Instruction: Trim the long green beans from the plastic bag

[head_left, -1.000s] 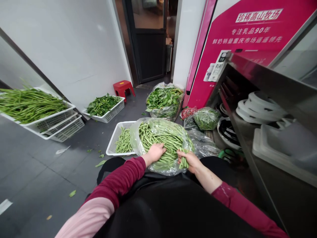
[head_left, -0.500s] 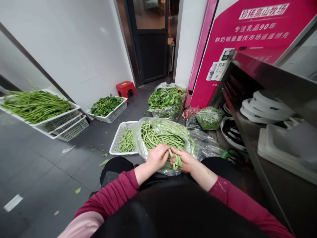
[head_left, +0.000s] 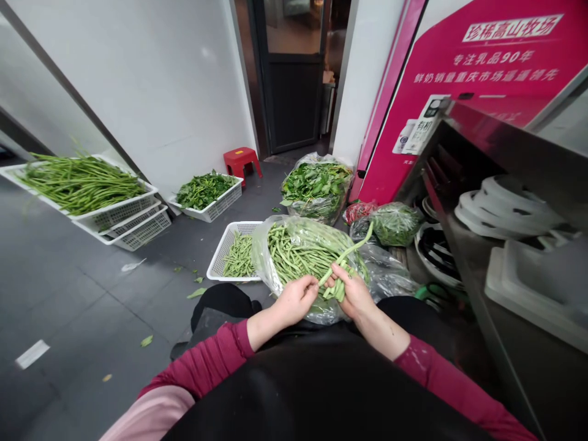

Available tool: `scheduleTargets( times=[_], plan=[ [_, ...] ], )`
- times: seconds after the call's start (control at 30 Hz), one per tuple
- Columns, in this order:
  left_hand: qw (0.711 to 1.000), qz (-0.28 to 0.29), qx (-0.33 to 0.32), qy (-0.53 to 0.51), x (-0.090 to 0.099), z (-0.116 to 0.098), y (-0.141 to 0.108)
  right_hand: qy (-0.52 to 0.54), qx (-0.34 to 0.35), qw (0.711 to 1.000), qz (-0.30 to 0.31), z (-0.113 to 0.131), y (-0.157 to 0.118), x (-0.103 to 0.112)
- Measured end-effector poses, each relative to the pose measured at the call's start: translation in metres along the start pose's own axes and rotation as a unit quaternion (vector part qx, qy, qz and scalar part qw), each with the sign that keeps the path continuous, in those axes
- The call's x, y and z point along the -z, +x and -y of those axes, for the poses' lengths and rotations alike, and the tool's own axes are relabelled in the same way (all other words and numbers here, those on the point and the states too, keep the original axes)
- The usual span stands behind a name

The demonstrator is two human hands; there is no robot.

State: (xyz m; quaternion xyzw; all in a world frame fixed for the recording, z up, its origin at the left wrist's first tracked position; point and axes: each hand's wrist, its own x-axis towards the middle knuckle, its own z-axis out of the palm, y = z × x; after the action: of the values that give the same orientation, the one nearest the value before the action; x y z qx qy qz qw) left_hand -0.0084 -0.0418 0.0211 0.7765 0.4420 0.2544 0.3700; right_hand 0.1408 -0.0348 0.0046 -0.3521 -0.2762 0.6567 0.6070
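Observation:
My right hand [head_left: 354, 295] is closed round a small bunch of short green bean pieces [head_left: 337, 289]. One long green bean [head_left: 351, 250] slants up and to the right out of its fingers. My left hand [head_left: 296, 301] pinches at the lower end of this bean; its fingertips partly hide the tip. Both hands are over an opened clear plastic bag [head_left: 261, 248] full of long green beans [head_left: 298, 248]. Left of the bag, a white perforated basket [head_left: 218, 260] contains short bean pieces [head_left: 239, 254].
Stacked white baskets [head_left: 133, 236] with long green stems stand at left. Beyond are a basket of leafy greens [head_left: 206, 191], a red stool [head_left: 242, 162] and a bag of greens [head_left: 316, 184]. A metal shelf [head_left: 478, 282] with white containers borders my right side. Leaf scraps lie on the floor.
A long bean now extends up and right from my right hand, where only short pieces showed before. My hands have moved slightly apart. The whole view has shifted a little.

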Motion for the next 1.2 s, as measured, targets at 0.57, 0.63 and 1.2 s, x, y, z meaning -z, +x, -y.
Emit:
scheduleTargets(
  times=[0.57,0.63,1.2],
  plan=[
    [0.998,-0.028,-0.054,0.007,-0.008,-0.008,0.012,0.024,-0.019,1.000,-0.006,0.000,-0.007,-0.004],
    [0.997,-0.016,-0.067,-0.035,-0.009,-0.007,0.014,0.032,-0.064,0.997,-0.001,-0.001,-0.005,-0.002],
    [0.979,0.018,0.101,-0.177,0.014,0.042,0.080,0.004,-0.262,0.941,0.212,0.012,-0.011,0.024]
  ],
)
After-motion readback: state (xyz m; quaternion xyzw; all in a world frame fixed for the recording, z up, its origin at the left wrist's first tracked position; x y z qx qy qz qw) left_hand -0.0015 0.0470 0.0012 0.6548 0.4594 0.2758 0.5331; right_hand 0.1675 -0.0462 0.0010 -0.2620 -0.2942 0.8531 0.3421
